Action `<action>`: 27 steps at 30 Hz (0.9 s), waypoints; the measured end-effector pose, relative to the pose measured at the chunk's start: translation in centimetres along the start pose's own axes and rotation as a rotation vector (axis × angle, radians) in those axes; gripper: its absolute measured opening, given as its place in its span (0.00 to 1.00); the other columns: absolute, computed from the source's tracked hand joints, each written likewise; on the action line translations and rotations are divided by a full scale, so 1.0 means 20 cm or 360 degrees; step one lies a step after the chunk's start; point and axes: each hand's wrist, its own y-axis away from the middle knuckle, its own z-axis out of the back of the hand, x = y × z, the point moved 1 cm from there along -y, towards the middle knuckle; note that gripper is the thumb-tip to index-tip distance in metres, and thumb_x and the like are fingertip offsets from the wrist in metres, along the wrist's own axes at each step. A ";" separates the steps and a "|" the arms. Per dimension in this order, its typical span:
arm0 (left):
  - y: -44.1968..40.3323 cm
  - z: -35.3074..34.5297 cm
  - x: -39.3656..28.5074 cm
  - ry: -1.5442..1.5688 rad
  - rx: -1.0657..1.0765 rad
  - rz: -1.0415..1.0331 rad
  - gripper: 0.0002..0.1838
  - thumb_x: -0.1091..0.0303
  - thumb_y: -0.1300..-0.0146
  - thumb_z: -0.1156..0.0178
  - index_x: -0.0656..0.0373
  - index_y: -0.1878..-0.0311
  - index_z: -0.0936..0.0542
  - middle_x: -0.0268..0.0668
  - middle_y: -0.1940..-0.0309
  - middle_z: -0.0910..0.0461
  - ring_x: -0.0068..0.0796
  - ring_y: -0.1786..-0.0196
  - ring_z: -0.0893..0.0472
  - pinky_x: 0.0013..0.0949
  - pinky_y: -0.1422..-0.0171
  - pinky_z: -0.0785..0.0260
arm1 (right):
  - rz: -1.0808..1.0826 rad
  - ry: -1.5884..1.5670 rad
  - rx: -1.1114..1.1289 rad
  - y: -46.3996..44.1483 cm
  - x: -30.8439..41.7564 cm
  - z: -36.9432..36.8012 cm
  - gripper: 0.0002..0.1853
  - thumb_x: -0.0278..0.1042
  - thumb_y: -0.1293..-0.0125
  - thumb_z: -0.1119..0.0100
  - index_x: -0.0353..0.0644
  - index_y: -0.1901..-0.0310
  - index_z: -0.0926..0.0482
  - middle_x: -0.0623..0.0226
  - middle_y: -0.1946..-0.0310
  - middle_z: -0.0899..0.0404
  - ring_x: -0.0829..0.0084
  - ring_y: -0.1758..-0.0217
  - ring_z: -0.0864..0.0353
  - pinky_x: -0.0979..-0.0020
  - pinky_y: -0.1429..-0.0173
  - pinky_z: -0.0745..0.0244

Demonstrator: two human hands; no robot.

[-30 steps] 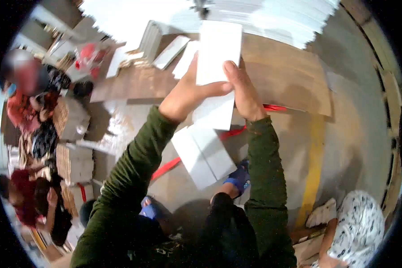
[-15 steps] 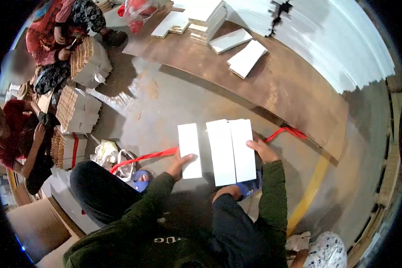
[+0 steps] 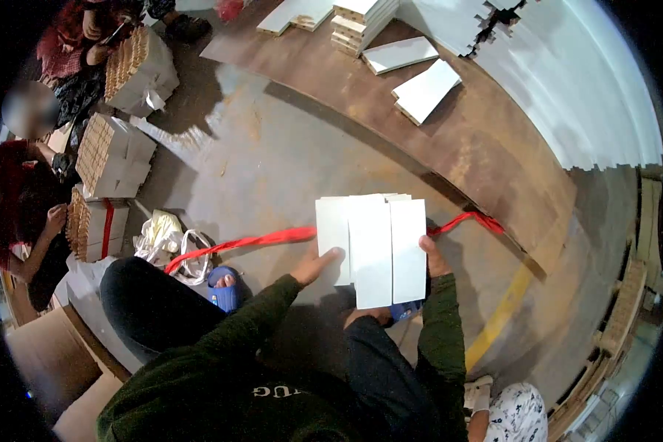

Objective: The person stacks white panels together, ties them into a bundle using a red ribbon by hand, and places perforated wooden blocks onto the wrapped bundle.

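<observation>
- The left hand (image 3: 315, 267) has its thumb on the face of the left panel (image 3: 333, 243), pinching its outer side; the other fingers are hidden beneath.
- The right hand (image 3: 437, 258) pinches the outer edge of the right panel (image 3: 409, 250), fingers mostly out of sight behind it.
- Between them lies the middle panel (image 3: 370, 254), reaching lower than the left panel; more white edges, perhaps another layer, peek out on top.
- The red strap (image 3: 254, 239) passes out of view behind the panels.
- One blue sandal (image 3: 223, 290) shows; the other is mostly covered.
- Top right, the pale stack (image 3: 567, 81) is cut off.
</observation>
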 end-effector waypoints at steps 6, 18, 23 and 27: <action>-0.03 0.05 -0.06 -0.0513 0.0311 -0.0151 0.42 0.56 0.46 0.36 0.65 0.35 0.48 0.47 0.41 0.36 0.37 0.38 0.36 0.40 0.35 0.43 | 0.0008 -0.0048 0.0047 0.01 0.04 -0.03 0.40 0.57 0.47 0.43 0.38 0.39 0.39 0.60 0.45 0.33 0.68 0.45 0.33 0.66 0.42 0.37; -0.45 -0.25 -1.27 -0.2032 -0.0674 -0.1477 0.32 0.52 0.49 0.38 0.57 0.43 0.34 0.47 0.52 0.29 0.49 0.47 0.31 0.42 0.47 0.35 | 0.0557 0.0165 -0.0134 -0.08 0.00 0.25 0.38 0.55 0.37 0.51 0.43 0.33 0.51 0.64 0.32 0.53 0.73 0.29 0.56 0.69 0.28 0.61; -0.98 -0.54 -1.40 -0.2313 -0.0778 -0.0959 0.51 0.46 0.56 0.36 0.56 0.33 0.50 0.54 0.47 0.34 0.51 0.43 0.34 0.44 0.42 0.38 | 0.0594 0.0485 -0.0324 0.04 0.15 0.14 0.45 0.62 0.41 0.51 0.37 0.33 0.53 0.59 0.31 0.57 0.64 0.27 0.62 0.65 0.28 0.63; -1.14 -0.53 -1.41 -0.2158 -0.0703 -0.1194 0.48 0.58 0.58 0.36 0.62 0.34 0.49 0.52 0.50 0.32 0.52 0.47 0.32 0.45 0.43 0.37 | 0.0481 0.0720 -0.0536 0.18 0.15 0.20 0.44 0.60 0.41 0.50 0.37 0.33 0.52 0.55 0.31 0.55 0.65 0.27 0.59 0.64 0.28 0.62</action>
